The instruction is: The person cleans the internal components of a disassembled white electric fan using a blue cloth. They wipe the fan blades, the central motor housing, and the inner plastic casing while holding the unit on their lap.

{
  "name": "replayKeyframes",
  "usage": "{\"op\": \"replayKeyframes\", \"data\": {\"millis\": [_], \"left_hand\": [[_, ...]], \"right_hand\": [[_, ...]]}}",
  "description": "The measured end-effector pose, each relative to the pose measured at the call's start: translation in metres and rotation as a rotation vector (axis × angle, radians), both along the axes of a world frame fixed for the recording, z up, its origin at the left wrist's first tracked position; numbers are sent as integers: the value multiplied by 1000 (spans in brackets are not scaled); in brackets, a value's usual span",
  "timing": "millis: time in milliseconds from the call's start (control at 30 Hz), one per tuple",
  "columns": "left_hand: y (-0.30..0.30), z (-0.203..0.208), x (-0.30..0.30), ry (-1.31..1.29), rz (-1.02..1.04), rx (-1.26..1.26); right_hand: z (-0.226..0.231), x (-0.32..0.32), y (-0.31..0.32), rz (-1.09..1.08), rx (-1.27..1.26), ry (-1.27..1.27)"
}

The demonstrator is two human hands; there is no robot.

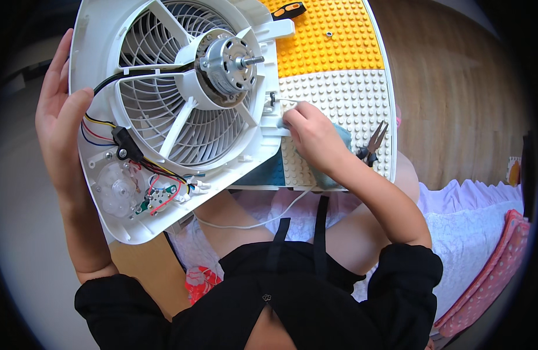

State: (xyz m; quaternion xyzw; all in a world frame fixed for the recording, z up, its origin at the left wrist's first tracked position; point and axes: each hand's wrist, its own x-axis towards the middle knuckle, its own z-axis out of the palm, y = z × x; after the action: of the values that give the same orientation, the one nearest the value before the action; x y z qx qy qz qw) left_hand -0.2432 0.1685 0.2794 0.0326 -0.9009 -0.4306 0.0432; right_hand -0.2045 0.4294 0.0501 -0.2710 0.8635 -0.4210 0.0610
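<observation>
A white fan housing [123,227] lies tilted with its inner side up, showing a grille [164,122] and a round metal motor [229,64] with a bare shaft. My left hand [61,111] grips its left edge, thumb in front and fingers partly behind. At the opposite edge, my right hand [315,134] is pinched closed beside a white tab. What lies between those fingertips is hidden. A pale blue cloth [343,135] sits under that hand. Some white cord [251,226] meets the hand and loops across my lap. Coloured wires run to a clear gearbox [117,188].
The housing rests partly on a small table topped with yellow and white studded plates [339,87]. Pliers [375,143] lie at its right edge. An orange-and-black handle [288,10] and a small nut [329,34] are farther back. Pink dotted fabric [491,274] is at right.
</observation>
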Motion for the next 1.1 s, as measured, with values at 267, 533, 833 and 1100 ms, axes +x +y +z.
{"op": "replayKeyframes", "data": {"millis": [267,533,833,1100], "left_hand": [[-1,0,-3,10,-27,-23],[-2,-1,0,-2,-1,41],[1,-5,-3,32,-33,6],[2,1,-1,19,27,-58]], "right_hand": [[-28,14,-37,79,351,329],[-14,6,-1,88,339,223],[21,15,1,-44,-263,-402],[-8,24,-16,357,-255,-333]]}}
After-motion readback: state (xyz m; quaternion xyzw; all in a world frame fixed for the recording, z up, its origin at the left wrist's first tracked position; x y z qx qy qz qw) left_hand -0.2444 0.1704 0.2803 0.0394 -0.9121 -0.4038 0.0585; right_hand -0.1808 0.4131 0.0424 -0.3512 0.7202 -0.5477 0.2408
